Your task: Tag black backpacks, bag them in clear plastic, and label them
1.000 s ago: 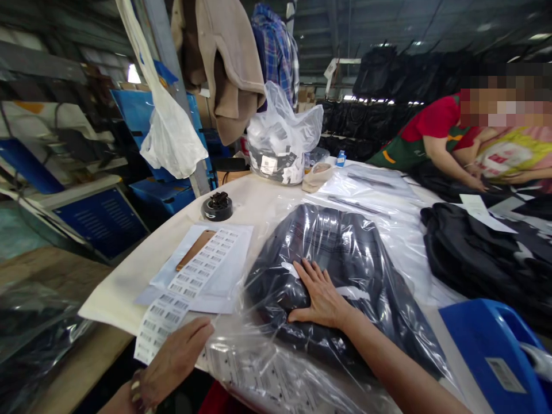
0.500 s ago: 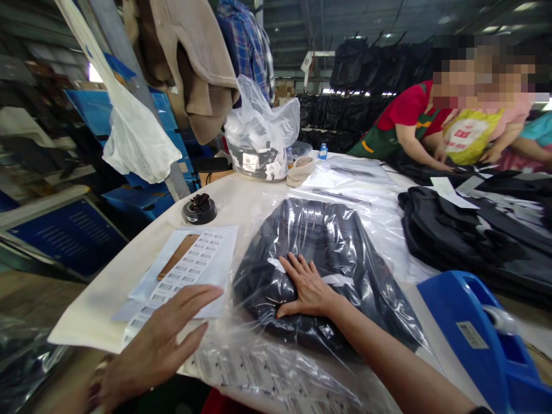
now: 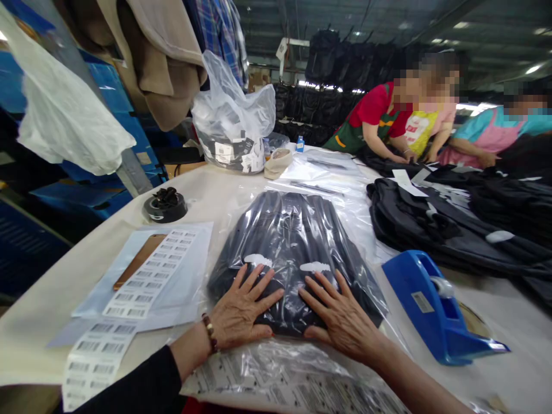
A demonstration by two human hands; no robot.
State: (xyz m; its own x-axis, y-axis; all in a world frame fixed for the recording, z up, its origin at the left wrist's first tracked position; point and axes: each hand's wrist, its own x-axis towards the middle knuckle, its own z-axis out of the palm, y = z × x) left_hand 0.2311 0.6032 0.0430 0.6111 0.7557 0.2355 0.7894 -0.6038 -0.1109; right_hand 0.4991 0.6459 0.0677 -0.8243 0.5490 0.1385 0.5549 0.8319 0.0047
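A dark folded garment in a clear plastic bag [image 3: 293, 241] lies on the white table [image 3: 215, 190] in front of me. My left hand [image 3: 241, 313] lies flat on its near left corner, fingers spread. My right hand [image 3: 340, 316] presses flat on the near right corner, fingers spread too. Both hands hold nothing. The bag's loose open end [image 3: 280, 374] with printed text trails toward me under my wrists.
Barcode sticker sheets [image 3: 146, 276] and a brown phone [image 3: 138, 267] lie at left. A blue tape dispenser [image 3: 435, 307] stands at right. Dark garments [image 3: 452, 230] pile beyond it. A white bag of tags [image 3: 233, 132] stands at the back. Other people [image 3: 388, 121] work at the far right.
My left hand came up from the table's near edge and settled flat on the bagged garment beside my right hand. The view swung rightward.
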